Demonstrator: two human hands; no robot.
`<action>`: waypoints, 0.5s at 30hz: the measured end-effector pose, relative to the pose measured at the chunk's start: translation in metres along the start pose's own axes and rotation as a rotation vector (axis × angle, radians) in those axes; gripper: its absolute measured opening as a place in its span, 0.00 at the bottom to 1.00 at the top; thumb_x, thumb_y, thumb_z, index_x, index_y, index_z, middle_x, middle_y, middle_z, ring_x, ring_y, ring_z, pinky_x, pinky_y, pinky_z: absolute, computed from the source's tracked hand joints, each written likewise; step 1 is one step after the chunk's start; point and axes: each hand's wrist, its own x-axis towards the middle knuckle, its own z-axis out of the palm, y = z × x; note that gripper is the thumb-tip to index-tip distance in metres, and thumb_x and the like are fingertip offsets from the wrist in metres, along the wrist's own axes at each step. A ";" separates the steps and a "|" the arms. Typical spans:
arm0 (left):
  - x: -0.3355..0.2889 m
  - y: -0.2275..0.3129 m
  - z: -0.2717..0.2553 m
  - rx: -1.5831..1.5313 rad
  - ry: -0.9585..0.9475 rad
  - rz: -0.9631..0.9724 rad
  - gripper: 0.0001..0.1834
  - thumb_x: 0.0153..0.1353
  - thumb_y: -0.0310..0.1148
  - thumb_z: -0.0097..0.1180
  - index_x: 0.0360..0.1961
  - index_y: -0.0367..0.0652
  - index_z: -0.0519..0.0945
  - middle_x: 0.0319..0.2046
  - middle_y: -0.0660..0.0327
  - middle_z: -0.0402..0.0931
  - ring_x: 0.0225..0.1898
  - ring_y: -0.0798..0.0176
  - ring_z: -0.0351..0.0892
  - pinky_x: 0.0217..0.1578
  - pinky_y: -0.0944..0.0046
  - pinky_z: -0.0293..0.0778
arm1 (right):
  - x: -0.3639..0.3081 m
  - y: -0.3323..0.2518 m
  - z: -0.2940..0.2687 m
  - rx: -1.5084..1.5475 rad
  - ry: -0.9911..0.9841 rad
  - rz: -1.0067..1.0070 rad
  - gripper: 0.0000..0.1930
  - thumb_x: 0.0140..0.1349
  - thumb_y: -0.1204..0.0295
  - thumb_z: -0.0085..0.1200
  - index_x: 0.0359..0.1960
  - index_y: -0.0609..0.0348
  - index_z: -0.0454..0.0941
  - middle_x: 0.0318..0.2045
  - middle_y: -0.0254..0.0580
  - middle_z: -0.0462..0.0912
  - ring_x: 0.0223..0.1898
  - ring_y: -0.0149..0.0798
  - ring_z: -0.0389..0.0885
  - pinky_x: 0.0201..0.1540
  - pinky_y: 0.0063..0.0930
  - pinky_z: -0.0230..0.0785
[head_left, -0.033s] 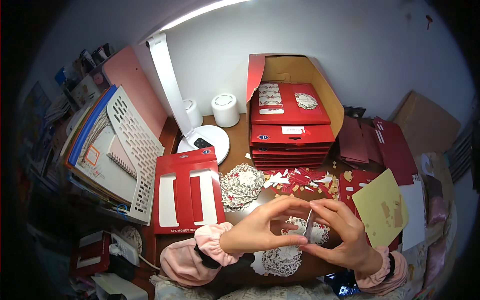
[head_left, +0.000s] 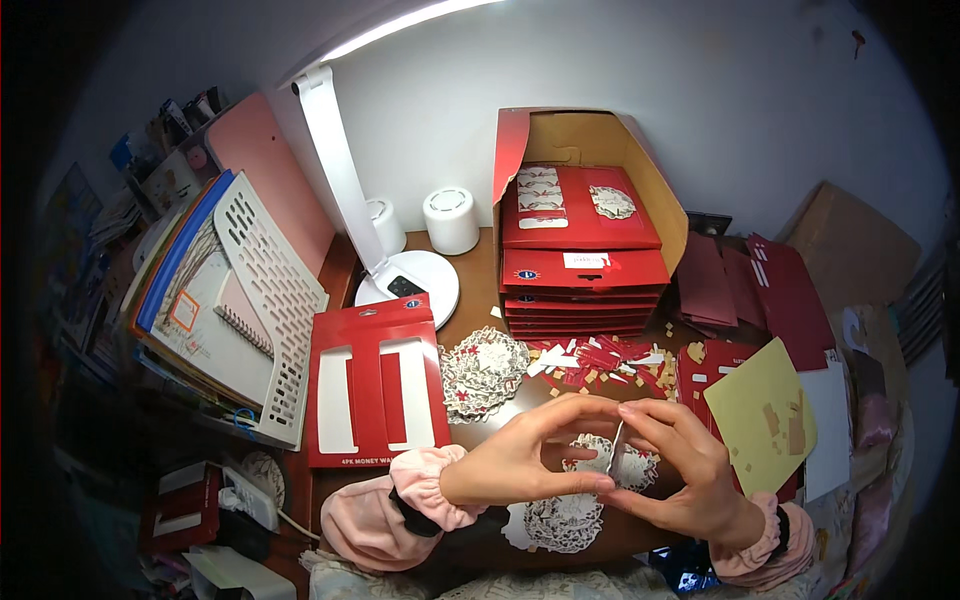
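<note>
Between my two hands a thin, pale paper cut-out (head_left: 617,448) stands upright, seen almost edge-on. My left hand (head_left: 530,450) holds its left side with thumb and fingers. From the right, my right hand (head_left: 690,465) pinches it at the top and bottom edges. Under and behind the hands lie lacy white-and-black paper cut-outs (head_left: 640,468), partly hidden. A stack of similar cut-outs (head_left: 565,522) sits nearest me, and a taller pile (head_left: 483,372) rests to the left of the hands. The printing on the held piece cannot be made out.
A red card sleeve (head_left: 368,400) with white panels lies left. Behind stands an open box (head_left: 655,185) of stacked red packs. Red and white strips (head_left: 600,360) and tan bits litter the middle. A yellow sheet (head_left: 755,425) lies right. A white lamp (head_left: 430,275) stands back left.
</note>
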 end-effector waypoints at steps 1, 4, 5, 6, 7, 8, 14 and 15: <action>0.002 -0.001 -0.001 -0.054 -0.039 0.023 0.33 0.58 0.27 0.67 0.63 0.38 0.67 0.60 0.57 0.69 0.61 0.62 0.71 0.57 0.62 0.74 | 0.001 -0.001 -0.001 0.014 0.004 -0.013 0.37 0.45 0.70 0.74 0.60 0.64 0.72 0.53 0.52 0.75 0.52 0.49 0.78 0.52 0.37 0.74; 0.006 0.002 -0.006 -0.111 -0.100 -0.043 0.36 0.56 0.27 0.68 0.64 0.38 0.64 0.62 0.57 0.65 0.64 0.59 0.68 0.59 0.58 0.73 | 0.002 0.000 -0.004 0.047 0.002 0.003 0.37 0.46 0.70 0.74 0.59 0.63 0.73 0.54 0.52 0.74 0.53 0.46 0.79 0.51 0.35 0.77; 0.006 0.003 -0.006 -0.116 -0.104 -0.044 0.36 0.56 0.26 0.68 0.64 0.38 0.64 0.62 0.57 0.66 0.64 0.58 0.68 0.60 0.57 0.73 | 0.002 0.001 -0.003 0.049 0.001 0.002 0.37 0.46 0.70 0.74 0.59 0.63 0.73 0.54 0.52 0.74 0.53 0.46 0.79 0.51 0.35 0.77; 0.005 0.002 -0.006 -0.116 -0.102 -0.045 0.36 0.56 0.26 0.68 0.64 0.38 0.64 0.62 0.57 0.66 0.64 0.58 0.68 0.60 0.57 0.73 | 0.001 0.002 -0.002 0.107 0.005 0.004 0.37 0.46 0.70 0.74 0.60 0.63 0.72 0.55 0.52 0.73 0.54 0.45 0.78 0.51 0.34 0.78; 0.006 0.003 -0.006 -0.133 -0.107 -0.045 0.36 0.56 0.26 0.68 0.64 0.37 0.64 0.62 0.56 0.66 0.64 0.58 0.68 0.60 0.57 0.73 | 0.001 0.001 -0.003 0.157 0.011 0.007 0.37 0.46 0.71 0.74 0.60 0.63 0.72 0.55 0.52 0.73 0.54 0.44 0.78 0.51 0.34 0.80; 0.007 0.003 -0.006 -0.150 -0.113 -0.045 0.36 0.56 0.25 0.68 0.64 0.36 0.65 0.62 0.56 0.66 0.64 0.57 0.68 0.60 0.57 0.73 | 0.000 0.000 -0.005 0.152 0.014 0.009 0.37 0.46 0.71 0.74 0.60 0.63 0.72 0.55 0.52 0.73 0.54 0.44 0.78 0.51 0.34 0.80; 0.005 0.007 -0.009 -0.172 -0.118 -0.069 0.34 0.58 0.23 0.65 0.64 0.36 0.65 0.63 0.56 0.64 0.63 0.59 0.68 0.60 0.60 0.74 | 0.002 -0.002 -0.012 0.279 -0.023 0.049 0.38 0.47 0.73 0.74 0.61 0.63 0.70 0.58 0.52 0.70 0.58 0.43 0.75 0.54 0.35 0.80; 0.005 0.007 -0.009 -0.171 -0.120 -0.068 0.34 0.58 0.23 0.65 0.64 0.36 0.65 0.63 0.56 0.64 0.63 0.59 0.68 0.60 0.60 0.74 | 0.002 -0.002 -0.014 0.295 -0.029 0.056 0.38 0.47 0.73 0.74 0.61 0.63 0.70 0.58 0.52 0.70 0.58 0.43 0.75 0.54 0.35 0.80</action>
